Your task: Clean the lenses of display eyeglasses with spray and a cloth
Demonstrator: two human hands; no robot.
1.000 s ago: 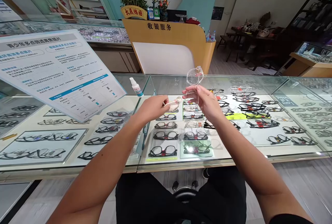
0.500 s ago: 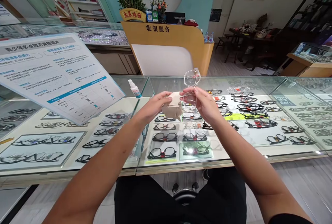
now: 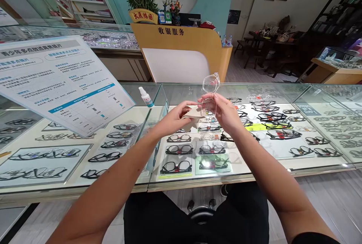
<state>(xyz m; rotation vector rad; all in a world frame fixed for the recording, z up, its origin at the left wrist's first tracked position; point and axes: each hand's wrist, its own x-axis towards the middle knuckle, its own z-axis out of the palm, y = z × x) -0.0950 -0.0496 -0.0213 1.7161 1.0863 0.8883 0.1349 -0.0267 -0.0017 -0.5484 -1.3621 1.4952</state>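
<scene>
My right hand (image 3: 223, 112) is closed on a pair of clear-framed glasses (image 3: 210, 84), held upright above the glass counter (image 3: 283, 89), one lens sticking up over my fingers. My left hand (image 3: 175, 117) pinches a beige cleaning cloth (image 3: 194, 114) and presses it against the lower lens of the glasses. Both hands meet over the middle of the display case.
A small white spray bottle (image 3: 146, 97) stands on the counter to the left of my hands. A tilted printed info sign (image 3: 56, 80) fills the left. Rows of glasses (image 3: 181, 149) lie under the glass. A yellow cashier desk (image 3: 183, 48) stands behind.
My left hand brought the cloth from the left up to the glasses; the cloth opened out and now lies against the lower lens. My right hand kept the glasses nearly still.
</scene>
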